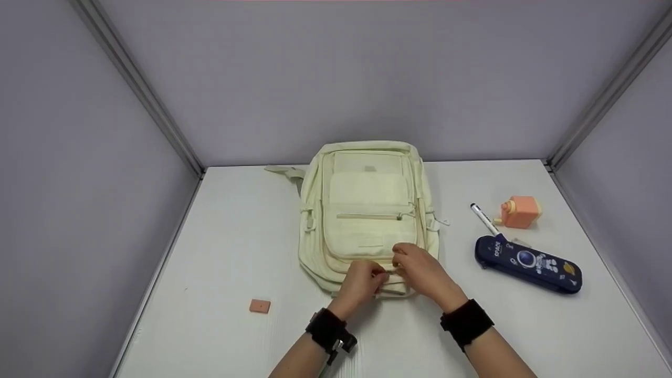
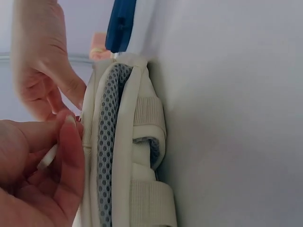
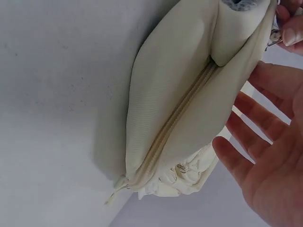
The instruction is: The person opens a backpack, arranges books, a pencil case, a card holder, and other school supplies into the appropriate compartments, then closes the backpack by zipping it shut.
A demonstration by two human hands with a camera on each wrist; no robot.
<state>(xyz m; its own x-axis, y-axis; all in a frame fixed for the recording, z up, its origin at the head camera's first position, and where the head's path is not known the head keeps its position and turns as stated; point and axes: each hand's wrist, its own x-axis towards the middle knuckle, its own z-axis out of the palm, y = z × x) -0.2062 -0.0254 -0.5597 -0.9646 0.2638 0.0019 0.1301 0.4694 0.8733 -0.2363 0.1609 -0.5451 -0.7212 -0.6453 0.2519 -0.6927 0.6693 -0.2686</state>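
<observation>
Pale walls (image 1: 367, 68) enclose a white table (image 1: 220, 236) behind and at both sides of the cream backpack (image 1: 370, 189), the landmark here. Entries run left to right.

Small pinkish block (image 1: 260, 306): on the table, well apart from the backpack, left of its near end.

Backpack: mid-table, lying with its pocketed face up. Long axis runs away from the person toward the back wall, nearly straight. Mesh padding and strap loops at the near end suggest the top points at the person; not certain.

Left hand (image 1: 361, 281): at the backpack's near end, thumb and finger pinching what looks like a zip pull (image 3: 275, 34).

Right hand (image 1: 422, 270): just right of the left hand, fingers spread and resting against the backpack's near edge. Whether its thumb also pinches anything: cannot tell.

Step in hand, as judged: working a zip at the near end, left hand on the pull, right hand steadying fabric. Direction of travel not readable. Next move probably calls for keeping the cloth taut and drawing the pull along its track; loose fabric could snag.

Right of the backpack, apart from it: white marker (image 1: 485, 219), slanting toward the navy pencil case (image 1: 527, 265); contact unclear. Orange sharpener (image 1: 521, 211) sits beyond the case, farther from the person.
</observation>
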